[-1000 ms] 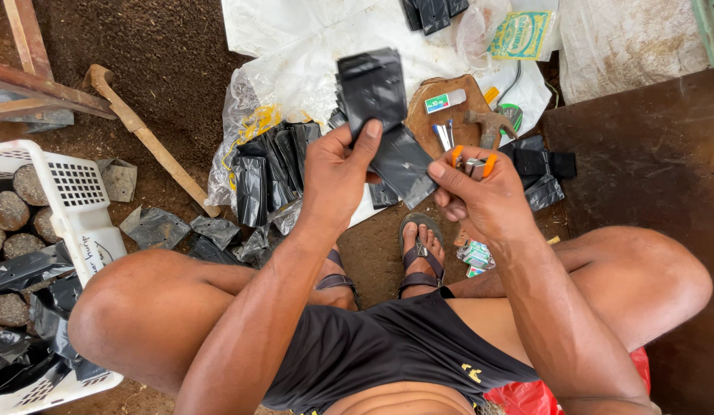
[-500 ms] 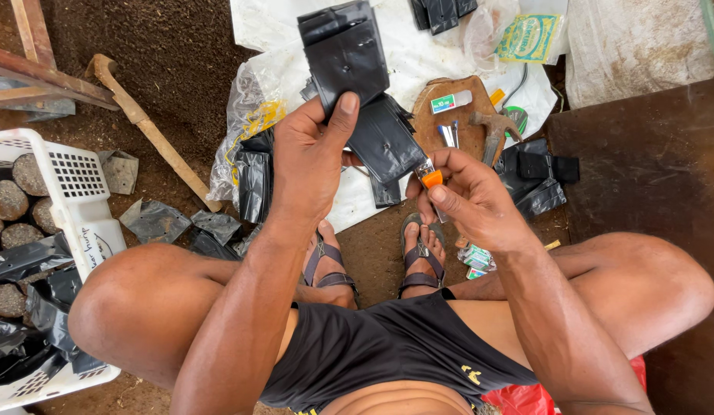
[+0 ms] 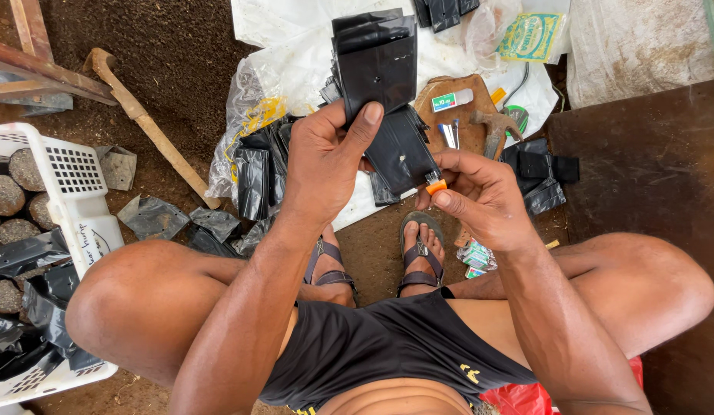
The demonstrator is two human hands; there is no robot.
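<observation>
My left hand (image 3: 326,157) grips a stack of flat black plastic bags (image 3: 376,77), thumb pressed on their front, holding them upright above my sandalled feet. My right hand (image 3: 480,196) pinches a small orange-tipped metal tool (image 3: 434,184) against the lower right corner of a black bag. More black bags (image 3: 257,173) lie in a loose heap on the ground to the left of my left hand.
A white plastic crate (image 3: 61,200) with round soil lumps and black bags stands at left. A wooden handle (image 3: 145,127) lies on the soil. A wooden board (image 3: 460,104) with a hammer (image 3: 496,127) and small items sits ahead. A dark board (image 3: 649,177) is at right.
My left hand has raised the black bags higher and nearer. My right hand has brought the orange-tipped tool up to the bag's lower corner.
</observation>
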